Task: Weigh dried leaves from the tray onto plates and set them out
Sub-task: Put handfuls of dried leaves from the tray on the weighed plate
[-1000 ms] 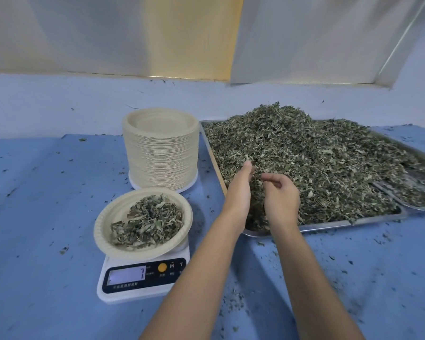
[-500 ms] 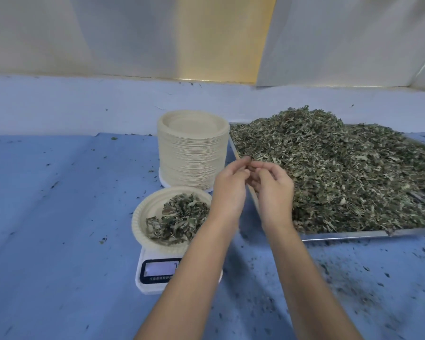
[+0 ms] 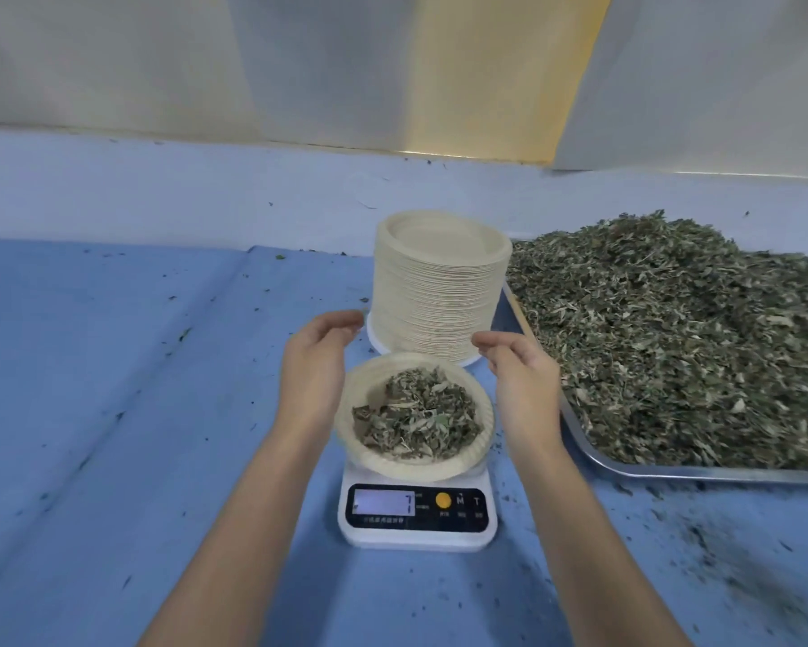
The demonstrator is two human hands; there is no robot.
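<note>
Leaving the heap in the tray [image 3: 626,473], the left hand [image 3: 315,380] and right hand [image 3: 525,389] now flank the plate [image 3: 439,469] of dried leaves [image 3: 416,415], which sits on the scale [image 3: 416,530] at centre frame. To lift it well, take opposite rims and keep it level so that nothing spills. Each grip is released, fingers loosely curved and holding nothing. I cannot tell whether they touch the rim.

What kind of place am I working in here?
Probably a small herb or tea portioning bench rather than a home kitchen: a big metal tray heaped with dried leaves, a tall stack of plates, and a scale on a blue table.
</note>
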